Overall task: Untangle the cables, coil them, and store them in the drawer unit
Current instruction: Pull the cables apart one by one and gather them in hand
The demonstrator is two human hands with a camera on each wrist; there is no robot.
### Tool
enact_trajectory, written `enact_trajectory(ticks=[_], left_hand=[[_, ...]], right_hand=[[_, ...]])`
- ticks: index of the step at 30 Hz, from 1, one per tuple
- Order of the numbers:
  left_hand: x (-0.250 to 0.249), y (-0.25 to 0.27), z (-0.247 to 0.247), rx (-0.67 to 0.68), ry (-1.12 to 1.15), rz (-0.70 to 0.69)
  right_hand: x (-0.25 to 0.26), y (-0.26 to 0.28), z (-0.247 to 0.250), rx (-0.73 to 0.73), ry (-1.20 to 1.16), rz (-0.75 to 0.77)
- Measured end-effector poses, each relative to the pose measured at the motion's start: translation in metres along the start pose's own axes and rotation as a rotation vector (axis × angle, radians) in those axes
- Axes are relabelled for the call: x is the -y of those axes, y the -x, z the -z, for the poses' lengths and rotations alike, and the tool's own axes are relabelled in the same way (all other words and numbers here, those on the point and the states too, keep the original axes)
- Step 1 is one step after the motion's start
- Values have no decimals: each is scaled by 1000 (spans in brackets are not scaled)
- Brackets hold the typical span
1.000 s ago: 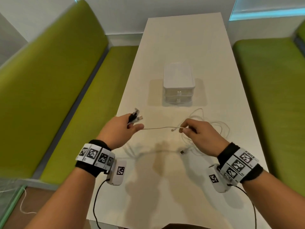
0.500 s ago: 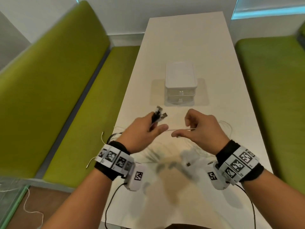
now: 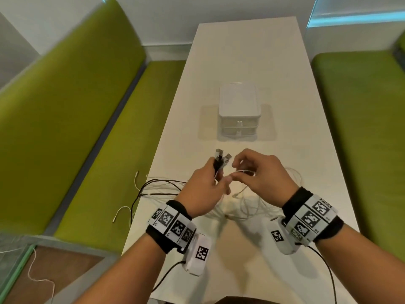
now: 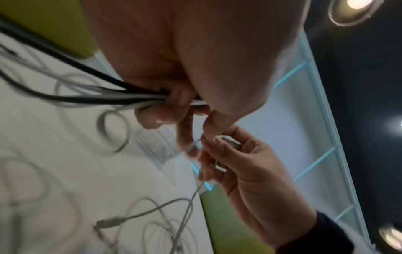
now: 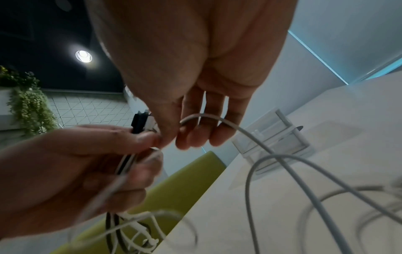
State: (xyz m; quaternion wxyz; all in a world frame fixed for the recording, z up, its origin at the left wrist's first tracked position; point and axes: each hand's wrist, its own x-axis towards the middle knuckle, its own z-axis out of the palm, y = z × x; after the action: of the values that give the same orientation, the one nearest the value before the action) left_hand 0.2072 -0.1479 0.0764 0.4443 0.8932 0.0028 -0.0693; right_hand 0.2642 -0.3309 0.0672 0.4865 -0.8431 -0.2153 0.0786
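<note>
My left hand grips a bundle of black and white cables just below their plugs, which stick up above the fist. My right hand pinches a thin white cable right beside the left thumb; in the right wrist view that white cable arches over the fingers. Both hands hover above the white table. Loose cable loops lie under them. The white drawer unit stands beyond, both drawers closed.
Black and white cable strands trail over the table's left edge, with plug ends hanging above the green bench. Another green bench runs along the right side. A thin white cord lies on the floor.
My hands have come together: the left hand moved right and up with its bundle, and the span of white cable between the hands has shortened to a small arch. More cable now trails over the table's left edge.
</note>
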Motion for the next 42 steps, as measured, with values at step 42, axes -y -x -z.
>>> enact_trajectory(ticks=[42], left_hand=[[73,4,135,-633,-775,455]], right_hand=[[-34,45,-23,658,542,29]])
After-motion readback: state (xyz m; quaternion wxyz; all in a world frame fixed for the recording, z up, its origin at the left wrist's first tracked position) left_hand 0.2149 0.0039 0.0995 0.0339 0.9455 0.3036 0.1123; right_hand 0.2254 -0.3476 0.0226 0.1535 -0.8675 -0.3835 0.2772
